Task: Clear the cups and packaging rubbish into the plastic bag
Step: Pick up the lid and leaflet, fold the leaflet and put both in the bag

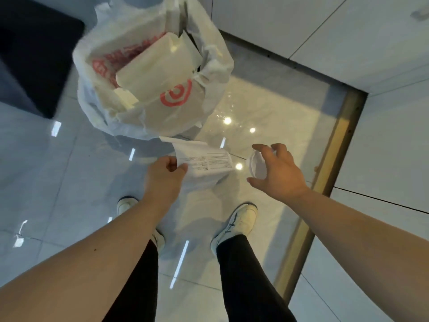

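Note:
A white plastic bag (176, 112) with red print stands open on the glossy floor ahead of me. White foam packaging pieces (157, 70) stick out of its mouth. My left hand (164, 177) pinches a folded printed paper leaflet (206, 161), held just below the bag's front. My right hand (278, 173) grips a clear plastic cup (256, 166) from the side, to the right of the leaflet and apart from the bag.
White cabinet fronts (359, 43) run along the right and back, above a brass-coloured plinth strip (329, 163). A dark block (34, 54) sits at the upper left. My two feet in white shoes (239, 221) stand on the tiles below my hands.

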